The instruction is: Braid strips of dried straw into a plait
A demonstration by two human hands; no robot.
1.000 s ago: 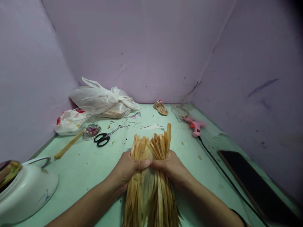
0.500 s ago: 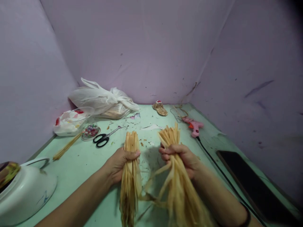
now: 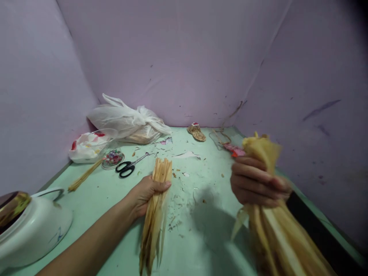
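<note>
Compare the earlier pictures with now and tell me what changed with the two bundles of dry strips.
The hands have parted. The right hand has moved off to the right with its bundle, now partly hiding the glue gun. The left hand stays near the middle, holding the other bundle. Neither bundle was let go. The scissors, plastic bag and small woven slippers stayed put.

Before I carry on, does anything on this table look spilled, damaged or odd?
Small scraps litter the green table between the left hand and right hand, which looks untidy. Toward the back, a pale, ragged patch looks like worn or peeled surface. The colourful beads seem contained in their clear dish, not spilled.
</note>
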